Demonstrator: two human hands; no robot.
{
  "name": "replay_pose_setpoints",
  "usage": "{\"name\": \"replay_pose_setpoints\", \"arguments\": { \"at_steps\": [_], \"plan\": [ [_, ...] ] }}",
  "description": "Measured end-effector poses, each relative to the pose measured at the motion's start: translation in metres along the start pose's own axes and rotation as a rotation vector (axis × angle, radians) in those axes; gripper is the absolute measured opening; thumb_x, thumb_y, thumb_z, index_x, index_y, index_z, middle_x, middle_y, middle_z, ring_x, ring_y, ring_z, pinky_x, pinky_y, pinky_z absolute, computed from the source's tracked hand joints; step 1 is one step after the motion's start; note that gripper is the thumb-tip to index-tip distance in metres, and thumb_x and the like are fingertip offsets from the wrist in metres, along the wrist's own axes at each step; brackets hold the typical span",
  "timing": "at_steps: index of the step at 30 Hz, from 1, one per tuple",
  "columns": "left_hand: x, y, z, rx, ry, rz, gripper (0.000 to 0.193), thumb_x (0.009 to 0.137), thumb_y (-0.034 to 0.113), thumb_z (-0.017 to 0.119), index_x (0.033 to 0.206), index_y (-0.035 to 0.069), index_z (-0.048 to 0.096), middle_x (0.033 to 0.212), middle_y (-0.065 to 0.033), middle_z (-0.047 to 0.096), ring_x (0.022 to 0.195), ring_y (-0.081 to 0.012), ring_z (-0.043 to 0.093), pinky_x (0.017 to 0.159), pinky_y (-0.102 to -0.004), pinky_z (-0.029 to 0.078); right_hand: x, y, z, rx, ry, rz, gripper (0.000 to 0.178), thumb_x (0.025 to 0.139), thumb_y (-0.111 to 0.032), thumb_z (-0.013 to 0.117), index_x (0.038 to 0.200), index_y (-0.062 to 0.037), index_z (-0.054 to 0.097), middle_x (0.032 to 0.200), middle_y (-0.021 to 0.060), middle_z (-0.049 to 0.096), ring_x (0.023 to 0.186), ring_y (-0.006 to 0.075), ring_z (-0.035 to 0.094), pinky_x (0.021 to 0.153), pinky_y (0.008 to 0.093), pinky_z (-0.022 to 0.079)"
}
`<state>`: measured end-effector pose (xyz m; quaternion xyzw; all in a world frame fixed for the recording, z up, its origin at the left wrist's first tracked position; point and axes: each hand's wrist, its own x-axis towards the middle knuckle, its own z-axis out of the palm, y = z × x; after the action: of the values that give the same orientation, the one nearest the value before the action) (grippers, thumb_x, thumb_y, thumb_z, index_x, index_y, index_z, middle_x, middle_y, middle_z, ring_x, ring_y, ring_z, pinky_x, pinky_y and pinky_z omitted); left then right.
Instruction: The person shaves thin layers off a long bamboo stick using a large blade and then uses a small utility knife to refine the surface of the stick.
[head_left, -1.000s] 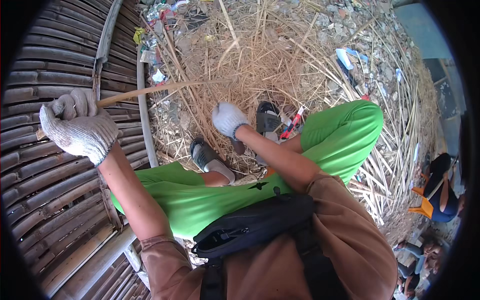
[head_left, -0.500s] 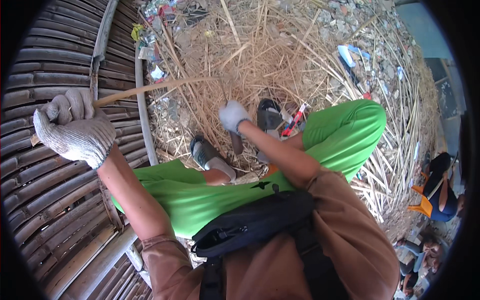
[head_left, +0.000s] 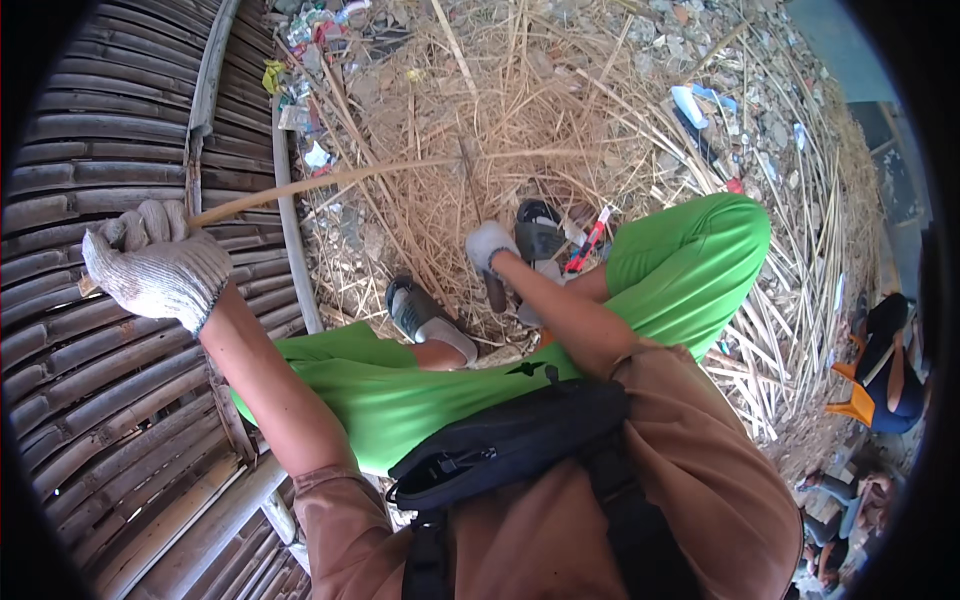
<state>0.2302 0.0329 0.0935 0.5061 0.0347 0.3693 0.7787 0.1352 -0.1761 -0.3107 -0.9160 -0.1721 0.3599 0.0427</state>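
In a white knit glove, my left hand point(head_left: 165, 255) is closed round one end of a long, thin bamboo strip point(head_left: 320, 182), beside the bamboo slat wall. The strip runs right, across the space before my feet, and meets the upright blade of a knife. My gloved right hand point(head_left: 492, 245) grips this knife point(head_left: 497, 293) between my shins. Its dark handle sticks out below my fist, and its thin blade points away from me. Beyond the blade, the strip carries on to the right, over the straw-coloured shavings.
My shoes point(head_left: 415, 310) stand on ground strewn with bamboo shavings point(head_left: 540, 100). A red tool-like object point(head_left: 590, 240) lies by my right knee. Split bamboo strips point(head_left: 760, 350) are spread at the right. Another person point(head_left: 885, 370) sits by an orange stool point(head_left: 850, 395) at the far right.
My right hand and the knife have shifted a little to the right. My left hand has moved slightly right too. More of the strip now shows beyond the blade.
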Motion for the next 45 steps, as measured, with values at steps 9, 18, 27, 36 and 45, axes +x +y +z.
{"name": "replay_pose_setpoints", "arguments": {
  "at_steps": [9,18,27,36,45],
  "plan": [
    [-0.008,-0.006,0.007,0.053,0.125,0.071,0.033,0.098,0.027,0.06,0.079,0.011,0.039,0.063,0.0005,0.03,0.05,-0.0142,0.024,0.046,-0.033,0.022,-0.098,-0.111,-0.144,1.14,0.594,0.086,0.034,0.104,-0.027,0.049,0.106,0.0039,0.064,0.08,0.026,0.07,0.074,0.0432,0.072,0.07,0.0541,0.059],
    [0.004,-0.015,-0.01,-0.033,0.176,0.005,0.034,0.094,0.024,0.062,0.075,0.014,0.036,0.064,0.0015,0.028,0.048,-0.0128,0.022,0.044,-0.0311,0.018,-0.076,-0.054,-0.094,0.801,0.602,0.205,0.037,0.103,-0.031,0.05,0.106,0.0021,0.066,0.09,0.0276,0.073,0.083,0.0461,0.072,0.08,0.0575,0.059],
    [-0.015,-0.006,-0.016,0.025,0.111,0.06,0.037,0.1,0.03,0.061,0.076,0.012,0.039,0.062,0.0011,0.029,0.05,-0.0134,0.024,0.046,-0.0318,0.022,-0.145,-0.126,-0.171,0.702,0.719,-0.147,0.03,0.1,-0.029,0.054,0.104,-0.0003,0.063,0.08,0.0228,0.07,0.077,0.0439,0.071,0.072,0.0555,0.058],
    [-0.016,-0.007,-0.008,-0.07,0.114,0.019,0.036,0.094,0.023,0.063,0.071,0.013,0.037,0.059,0.0038,0.025,0.048,-0.0114,0.02,0.045,-0.0299,0.018,-0.083,-0.022,-0.053,0.676,0.498,0.337,0.039,0.1,-0.03,0.052,0.111,-0.0015,0.075,0.104,0.0259,0.076,0.098,0.0407,0.076,0.087,0.0523,0.06],
    [-0.03,0.007,0.004,-0.023,0.125,0.056,0.036,0.095,0.024,0.065,0.073,0.013,0.038,0.06,0.0031,0.027,0.05,-0.0107,0.021,0.046,-0.0303,0.018,-0.129,-0.111,-0.168,0.681,0.701,-0.048,0.029,0.1,-0.027,0.053,0.105,-0.0001,0.063,0.083,0.0232,0.072,0.079,0.0435,0.072,0.074,0.0562,0.058]
  ]
}}
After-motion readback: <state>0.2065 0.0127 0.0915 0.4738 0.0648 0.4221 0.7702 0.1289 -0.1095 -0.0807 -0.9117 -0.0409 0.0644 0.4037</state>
